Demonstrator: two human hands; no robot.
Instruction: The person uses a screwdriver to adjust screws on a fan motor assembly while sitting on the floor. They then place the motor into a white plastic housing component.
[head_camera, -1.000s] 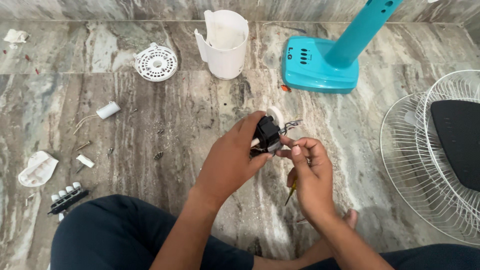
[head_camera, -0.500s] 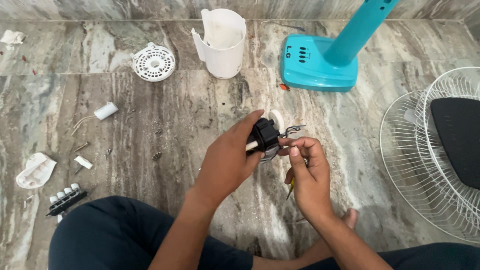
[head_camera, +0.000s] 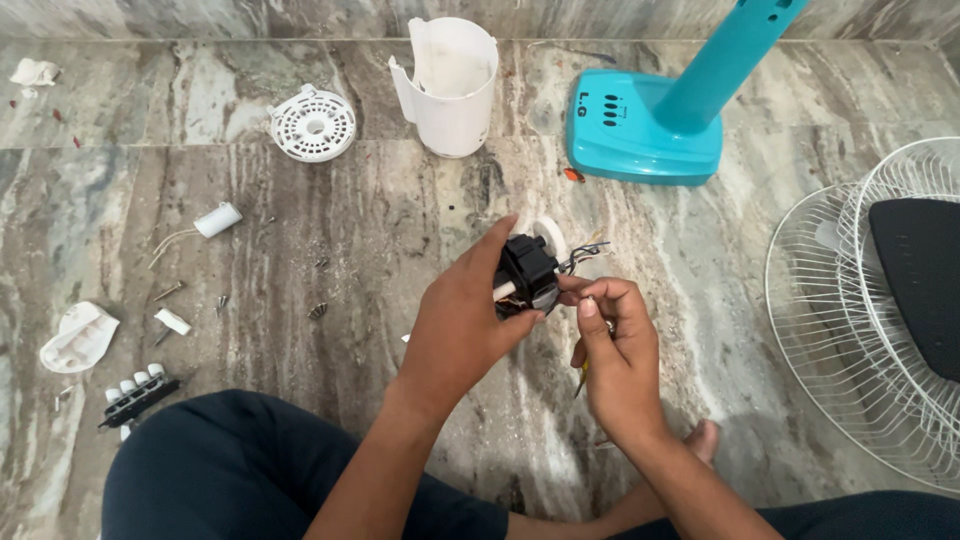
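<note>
Left hand (head_camera: 460, 325) grips the black motor (head_camera: 527, 275); right hand (head_camera: 615, 345) pinches its wires (head_camera: 582, 257), well below the teal base (head_camera: 640, 135). Best keep the motor steady.

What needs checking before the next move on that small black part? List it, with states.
1. Left hand grips the black part firmly: ok.
2. Right hand fingers pinch at the part's edge, by the thin wires: ok.
3. Yellow-handled tool tucked in the right hand, tip hidden: cannot tell.
4. Loose screws lie on the floor, apart from the knees: ok.
5. Wires intact: cannot tell.
</note>
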